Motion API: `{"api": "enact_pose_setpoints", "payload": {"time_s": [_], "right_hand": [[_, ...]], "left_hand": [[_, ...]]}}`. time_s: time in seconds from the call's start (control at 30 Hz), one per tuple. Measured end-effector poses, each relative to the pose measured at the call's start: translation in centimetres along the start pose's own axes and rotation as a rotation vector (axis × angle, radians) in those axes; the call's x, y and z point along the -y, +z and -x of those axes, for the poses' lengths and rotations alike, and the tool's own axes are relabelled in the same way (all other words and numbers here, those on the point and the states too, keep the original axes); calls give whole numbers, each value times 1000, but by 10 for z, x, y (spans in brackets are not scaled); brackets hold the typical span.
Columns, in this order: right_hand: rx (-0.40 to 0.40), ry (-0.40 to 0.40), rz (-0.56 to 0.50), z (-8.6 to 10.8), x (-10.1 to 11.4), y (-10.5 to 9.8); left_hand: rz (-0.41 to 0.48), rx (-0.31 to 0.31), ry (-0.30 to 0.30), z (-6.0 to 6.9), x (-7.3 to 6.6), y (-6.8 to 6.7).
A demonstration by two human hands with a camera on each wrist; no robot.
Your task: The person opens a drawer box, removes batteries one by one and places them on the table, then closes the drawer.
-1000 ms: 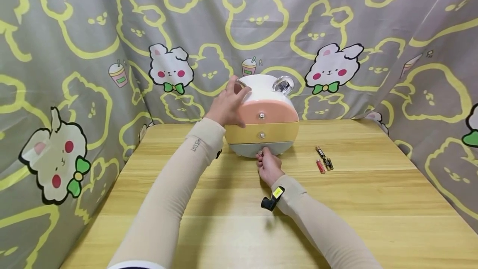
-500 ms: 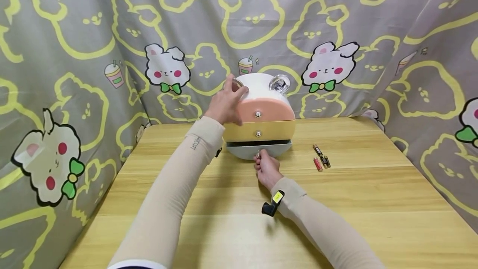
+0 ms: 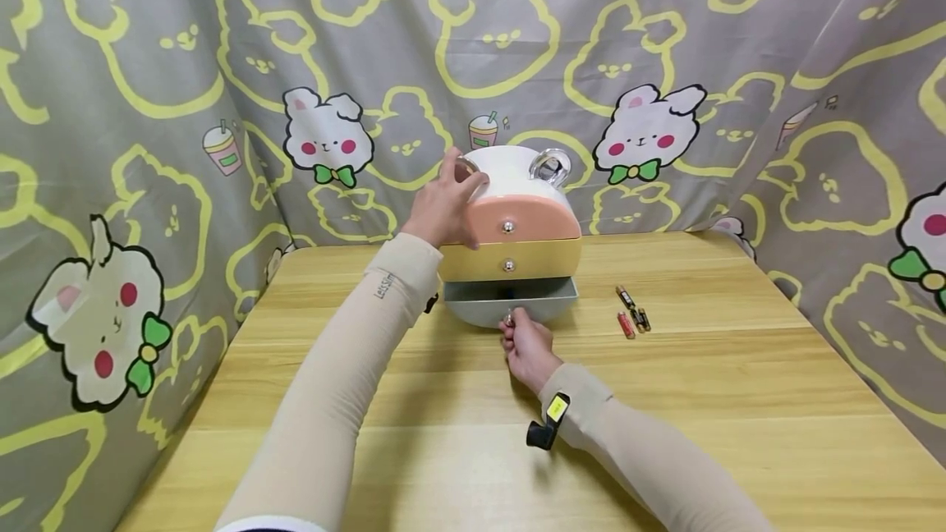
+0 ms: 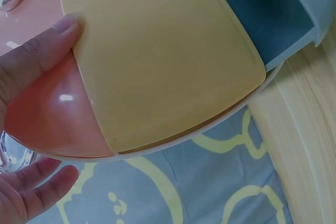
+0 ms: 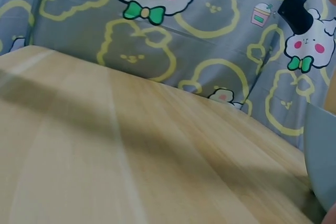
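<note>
A small round storage box [image 3: 510, 171] with a white top and silver ears stands at the back of the table. Its orange drawer [image 3: 543, 218] and yellow drawer [image 3: 547, 259] are pushed in, while the grey bottom drawer [image 3: 466, 312] sticks out part way. My left hand [image 3: 446, 202] grips the box's upper left side, with the thumb [image 4: 39, 51] against the front in the left wrist view. With my right hand [image 3: 530, 351] I pinch the grey drawer's small silver knob, mostly hidden by the fingers. The right wrist view catches only an edge of that drawer [image 5: 321, 156].
Several batteries, among them a red one [image 3: 626, 325] and a black one [image 3: 625, 297], lie on the wooden table [image 3: 739, 401] to the right of the box. A patterned grey curtain [image 3: 414, 39] hangs behind and at both sides.
The grey bottom drawer has slid out from shut towards me, drawn by my right hand on its knob. My left hand keeps its hold on the box.
</note>
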State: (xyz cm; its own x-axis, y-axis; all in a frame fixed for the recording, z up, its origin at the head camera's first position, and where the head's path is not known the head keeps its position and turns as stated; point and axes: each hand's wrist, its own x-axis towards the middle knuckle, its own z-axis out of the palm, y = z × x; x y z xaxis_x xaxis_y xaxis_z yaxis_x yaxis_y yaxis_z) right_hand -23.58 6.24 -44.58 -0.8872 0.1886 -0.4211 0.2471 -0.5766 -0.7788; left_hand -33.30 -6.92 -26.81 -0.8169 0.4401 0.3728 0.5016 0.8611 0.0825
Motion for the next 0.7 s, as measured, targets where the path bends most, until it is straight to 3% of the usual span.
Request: {"api": "enact_pose_setpoints", "payload": {"time_s": [0.7], "right_hand": [[59, 2, 79, 22, -5, -17]], "left_hand": [[23, 2, 5, 0, 2, 2]]}}
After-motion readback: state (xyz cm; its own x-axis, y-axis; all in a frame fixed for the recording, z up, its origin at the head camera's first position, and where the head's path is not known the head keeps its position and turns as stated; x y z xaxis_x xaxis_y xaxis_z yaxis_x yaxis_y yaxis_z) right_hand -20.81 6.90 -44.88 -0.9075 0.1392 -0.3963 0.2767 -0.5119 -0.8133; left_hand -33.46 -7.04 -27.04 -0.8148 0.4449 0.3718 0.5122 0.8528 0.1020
